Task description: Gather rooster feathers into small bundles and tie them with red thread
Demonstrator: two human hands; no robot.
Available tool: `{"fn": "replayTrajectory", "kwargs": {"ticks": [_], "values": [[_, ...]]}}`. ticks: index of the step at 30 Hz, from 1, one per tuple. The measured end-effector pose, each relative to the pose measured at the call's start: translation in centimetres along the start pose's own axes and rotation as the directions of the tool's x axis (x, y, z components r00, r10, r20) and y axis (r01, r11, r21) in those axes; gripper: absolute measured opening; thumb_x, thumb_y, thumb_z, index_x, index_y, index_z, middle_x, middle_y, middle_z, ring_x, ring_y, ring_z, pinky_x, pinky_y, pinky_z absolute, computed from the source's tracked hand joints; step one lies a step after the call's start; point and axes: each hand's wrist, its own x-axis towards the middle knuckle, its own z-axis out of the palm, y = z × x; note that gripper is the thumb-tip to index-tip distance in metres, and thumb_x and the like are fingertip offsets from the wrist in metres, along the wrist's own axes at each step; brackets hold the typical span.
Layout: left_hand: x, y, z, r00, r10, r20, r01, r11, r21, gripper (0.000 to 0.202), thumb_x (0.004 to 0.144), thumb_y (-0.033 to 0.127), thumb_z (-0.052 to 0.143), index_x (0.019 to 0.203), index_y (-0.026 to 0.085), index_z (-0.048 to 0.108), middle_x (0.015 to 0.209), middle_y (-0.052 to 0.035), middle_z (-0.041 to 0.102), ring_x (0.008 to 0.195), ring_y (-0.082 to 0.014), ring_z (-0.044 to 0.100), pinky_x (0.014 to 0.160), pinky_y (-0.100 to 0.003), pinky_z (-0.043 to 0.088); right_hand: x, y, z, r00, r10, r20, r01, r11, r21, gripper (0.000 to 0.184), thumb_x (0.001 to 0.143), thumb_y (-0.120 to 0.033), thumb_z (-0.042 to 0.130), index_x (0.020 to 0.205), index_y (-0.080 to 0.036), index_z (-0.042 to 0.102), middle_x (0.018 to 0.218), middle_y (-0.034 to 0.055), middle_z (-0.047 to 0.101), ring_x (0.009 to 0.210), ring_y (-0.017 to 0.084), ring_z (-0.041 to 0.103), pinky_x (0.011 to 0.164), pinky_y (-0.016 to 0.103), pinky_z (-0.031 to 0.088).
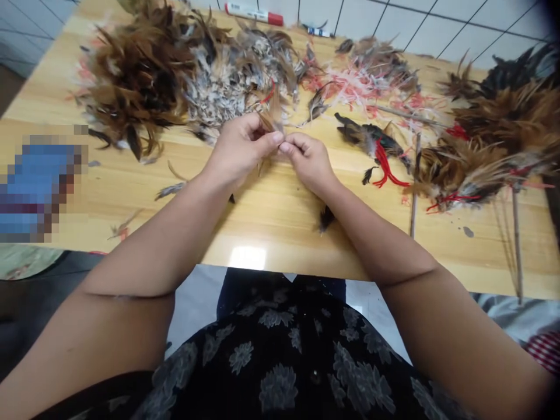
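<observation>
Above the middle of the table, my left hand (240,144) pinches a small bunch of brown feathers (273,111) between thumb and fingers, tips pointing away from me. My right hand (311,160) is closed in a pinch right beside it, its thumb and forefinger meeting my left thumb at the base of the feathers. Whatever sits between the right fingertips is too small to make out. Just beyond the hands lies a pile of grey-white feathers (231,76), with a large heap of brown feathers (140,76) to its left.
Pink and red strands (350,84) lie at the back. On the right are a dark feather bunch with red ties (385,166), brown feather bundles (459,163) and thin sticks (415,192). A red-capped marker (254,13) rests by the tiled wall. A blurred blue patch (39,186) covers the left.
</observation>
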Motion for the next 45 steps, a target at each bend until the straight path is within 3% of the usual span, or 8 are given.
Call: {"fn": "replayTrajectory", "kwargs": {"ticks": [3, 7, 16, 20, 24, 31, 35, 45], "values": [[0.6, 0.0, -1.0, 0.997, 0.067, -0.035, -0.067, 0.998, 0.01, 0.051, 0.099, 0.042, 0.123, 0.096, 0.024, 0.076, 0.087, -0.0004, 0.073, 0.113, -0.0298, 0.08, 0.102, -0.041, 0.061, -0.2, -0.5, -0.2, 0.998, 0.032, -0.061, -0.031, 0.999, 0.03, 0.061, 0.111, -0.078, 0.093, 0.088, -0.026, 0.069, 0.091, 0.001, 0.07, 0.1, 0.022, 0.066, 0.106, 0.039, 0.063], [1.6, -0.1, -3.1, 0.994, 0.104, -0.045, -0.087, 0.955, 0.284, 0.032, 0.103, 0.02, 0.109, 0.088, 0.025, 0.081, 0.085, -0.0018, 0.069, 0.096, -0.0285, 0.069, 0.116, -0.049, 0.061, -0.2, -0.4, 0.0, 0.989, 0.082, -0.126, -0.072, 0.994, 0.086, 0.056, 0.115, -0.073, 0.089, 0.093, -0.025, 0.069, 0.089, -0.0011, 0.062, 0.091, 0.018, 0.058, 0.093, 0.034, 0.059], [2.9, -2.3, -4.3, 0.967, 0.191, 0.166, -0.25, 0.822, 0.512, 0.023, 0.074, 0.021, 0.097, 0.088, 0.039, 0.098, 0.099, -0.0143, 0.066, 0.124, -0.0534, 0.069, 0.135, -0.077, 0.053, 0.4, 0.2, 0.2, 0.98, 0.112, -0.167, -0.092, 0.988, 0.123, 0.056, 0.116, -0.073, 0.089, 0.096, -0.026, 0.067, 0.088, -0.0021, 0.058, 0.092, 0.018, 0.061, 0.087, 0.031, 0.058], [3.5, -3.4, -4.1, 0.975, 0.188, 0.114, -0.22, 0.839, 0.498, 0.021, 0.082, 0.017, 0.103, 0.084, 0.034, 0.091, 0.099, -0.0102, 0.063, 0.13, -0.0443, 0.066, 0.146, -0.063, 0.048, 0.5, 0.7, 0.1, 0.985, 0.079, -0.154, -0.064, 0.993, 0.096, 0.056, 0.119, -0.075, 0.084, 0.098, -0.026, 0.068, 0.087, -0.0026, 0.054, 0.089, 0.018, 0.06, 0.087, 0.032, 0.057], [3.6, -2.8, -4.1, 0.977, 0.203, 0.06, -0.206, 0.847, 0.49, 0.029, 0.089, 0.009, 0.106, 0.085, 0.027, 0.085, 0.108, -0.0069, 0.068, 0.115, -0.0324, 0.062, 0.133, -0.051, 0.053, 0.4, 0.9, 0.1, 0.984, 0.07, -0.163, -0.055, 0.994, 0.094, 0.053, 0.121, -0.072, 0.083, 0.099, -0.025, 0.071, 0.087, -0.0028, 0.054, 0.09, 0.017, 0.06, 0.087, 0.031, 0.056], [2.6, -1.4, -3.4, 0.982, 0.184, -0.042, -0.165, 0.943, 0.289, 0.035, 0.11, 0.03, 0.112, 0.097, 0.026, 0.08, 0.094, 0.0001, 0.066, 0.094, -0.0245, 0.055, 0.105, -0.042, 0.05, 0.4, 0.5, 0.1, 0.982, 0.075, -0.175, -0.057, 0.993, 0.106, 0.05, 0.12, -0.067, 0.086, 0.099, -0.024, 0.072, 0.09, -0.0019, 0.059, 0.094, 0.018, 0.063, 0.091, 0.031, 0.061], [3.1, -2.1, -3.0, 0.995, 0.069, -0.066, -0.066, 0.997, 0.047, 0.049, 0.103, 0.032, 0.123, 0.099, 0.024, 0.074, 0.08, 0.0043, 0.06, 0.084, -0.0197, 0.054, 0.088, -0.04, 0.045, 0.4, 0.6, 0.0, 0.983, 0.067, -0.169, -0.054, 0.995, 0.079, 0.051, 0.121, -0.068, 0.084, 0.099, -0.023, 0.073, 0.091, -0.0018, 0.059, 0.094, 0.018, 0.062, 0.093, 0.032, 0.061], [2.5, -2.7, -3.3, 0.991, 0.042, 0.127, 0.003, 0.943, -0.334, 0.051, 0.088, 0.053, 0.13, 0.109, 0.033, 0.088, 0.097, -0.003, 0.087, 0.101, -0.0326, 0.089, 0.078, -0.042, 0.069, 0.6, 0.9, -0.1, 0.99, 0.019, -0.139, -0.016, 1.0, 0.027, 0.047, 0.125, -0.06, 0.082, 0.097, -0.023, 0.073, 0.091, -0.0021, 0.063, 0.09, 0.016, 0.059, 0.092, 0.03, 0.057]]}}
